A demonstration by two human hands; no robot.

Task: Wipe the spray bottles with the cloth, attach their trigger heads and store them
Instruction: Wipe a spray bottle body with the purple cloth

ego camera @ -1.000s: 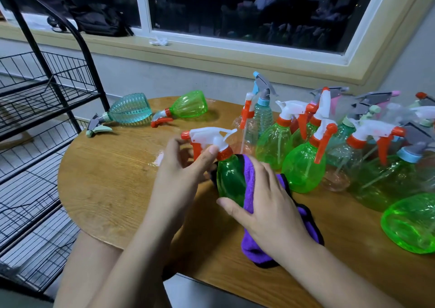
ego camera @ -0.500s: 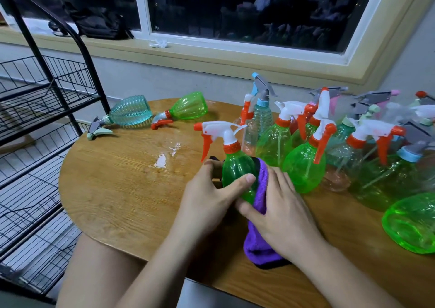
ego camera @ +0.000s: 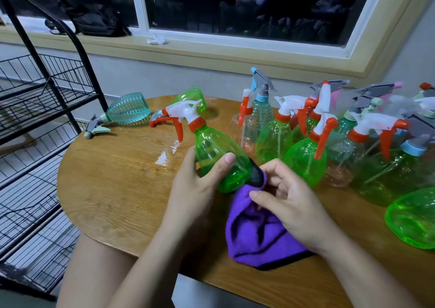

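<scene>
While the green spray bottle [ego camera: 221, 157] is held tilted near the middle of the wooden table [ego camera: 113, 190], trigger head toward 11 o'clock, the wipe would go best, I judge, by turning the bottle against the cloth — base included. The left hand [ego camera: 195, 190] curls round its belly; the right hand [ego camera: 289, 201], at 4 o'clock, pinches the purple cloth [ego camera: 254, 234] at the base.

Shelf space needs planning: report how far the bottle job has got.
Done: the green bottle wears its trigger head, as do bottles standing at right. In hand: the left hand grips it tilted while the right hand holds the purple cloth at its base. Left: storing; every bottle in view is on the table, none on the wire rack.
</scene>
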